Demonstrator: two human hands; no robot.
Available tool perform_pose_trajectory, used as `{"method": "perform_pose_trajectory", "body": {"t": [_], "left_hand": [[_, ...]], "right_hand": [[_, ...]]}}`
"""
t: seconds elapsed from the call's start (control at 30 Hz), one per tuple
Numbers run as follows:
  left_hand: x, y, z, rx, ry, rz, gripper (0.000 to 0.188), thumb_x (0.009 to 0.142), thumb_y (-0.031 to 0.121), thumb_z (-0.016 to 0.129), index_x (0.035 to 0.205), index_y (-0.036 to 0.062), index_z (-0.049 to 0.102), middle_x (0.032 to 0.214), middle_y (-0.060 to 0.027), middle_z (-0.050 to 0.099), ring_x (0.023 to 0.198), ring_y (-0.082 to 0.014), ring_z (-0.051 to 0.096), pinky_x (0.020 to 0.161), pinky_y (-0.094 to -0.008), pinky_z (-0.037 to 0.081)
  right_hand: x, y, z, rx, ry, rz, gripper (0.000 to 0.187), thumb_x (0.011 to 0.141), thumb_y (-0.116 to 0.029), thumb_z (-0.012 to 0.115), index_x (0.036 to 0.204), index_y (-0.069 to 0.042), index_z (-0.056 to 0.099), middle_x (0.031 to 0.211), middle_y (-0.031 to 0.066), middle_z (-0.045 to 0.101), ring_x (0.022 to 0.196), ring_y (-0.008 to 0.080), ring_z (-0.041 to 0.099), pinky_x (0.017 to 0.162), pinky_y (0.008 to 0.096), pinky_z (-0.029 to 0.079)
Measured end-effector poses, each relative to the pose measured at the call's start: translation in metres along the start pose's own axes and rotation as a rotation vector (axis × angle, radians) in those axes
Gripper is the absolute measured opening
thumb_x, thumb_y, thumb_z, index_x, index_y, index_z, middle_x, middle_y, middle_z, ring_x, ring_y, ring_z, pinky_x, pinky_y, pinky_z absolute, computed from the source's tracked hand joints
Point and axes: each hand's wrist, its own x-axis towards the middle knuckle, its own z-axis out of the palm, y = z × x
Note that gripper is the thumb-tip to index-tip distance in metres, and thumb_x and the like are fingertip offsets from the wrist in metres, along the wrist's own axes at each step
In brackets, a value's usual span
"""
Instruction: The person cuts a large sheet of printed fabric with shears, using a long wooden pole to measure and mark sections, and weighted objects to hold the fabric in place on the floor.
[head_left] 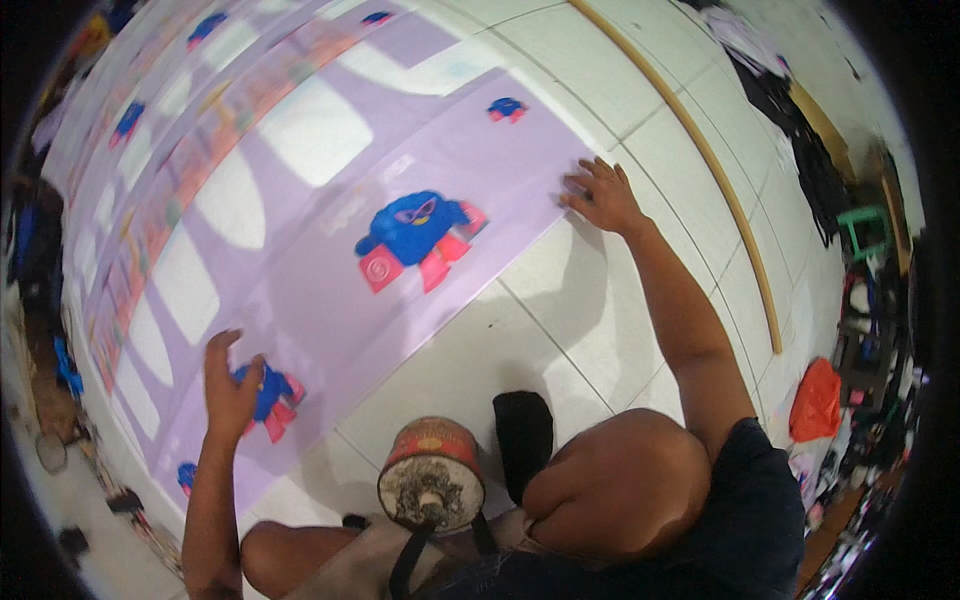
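Observation:
A large lilac printed sheet (330, 225), which looks like fabric, lies spread on the floor before me. Blue furry cartoon figures with pink feet are printed on it, the largest (415, 235) near the middle. My left hand (232, 385) is over the sheet's near left part, beside a smaller printed figure (268, 395); its fingers are curved and apart, holding nothing. At the sheet's right edge is my right hand (606, 195), fingers spread and no object in them. Whether either hand presses on the sheet or hovers just above it, I cannot tell.
White floor tiles (540, 340) surround the sheet. A long tan pole (700, 145) lies on the right. Between my knees stands a round reddish object (432, 470) with a pale, dark-patterned top. An orange-red bag (816, 400), a green stool (864, 232) and dark cloth (800, 140) line the right side.

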Motion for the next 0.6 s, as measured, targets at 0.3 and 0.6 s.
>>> {"method": "perform_pose_trajectory", "body": {"t": [0.3,0.6], "left_hand": [[0.142,0.250,0.209,-0.026,-0.291,0.516,0.054,0.085,0.027,0.070,0.132,0.0057,0.054,0.141,-0.0258,0.045,0.132,-0.0446,0.042,0.109,-0.0492,0.036],[0.149,0.296,0.278,0.139,-0.425,0.545,0.070,0.083,0.034,0.072,0.142,0.0092,0.045,0.147,-0.0310,0.036,0.136,-0.0501,0.033,0.111,-0.0524,0.033]], "right_hand": [[-0.042,0.000,-0.047,0.421,0.187,0.727,0.033,0.093,-0.036,0.064,0.106,-0.005,0.068,0.083,0.0085,0.066,0.071,0.0180,0.059,0.068,0.0309,0.049],[-0.059,-0.026,-0.021,0.542,-0.082,0.987,0.054,0.090,-0.051,0.062,0.111,-0.002,0.067,0.089,0.0131,0.068,0.082,0.0267,0.066,0.073,0.0374,0.052]]}}
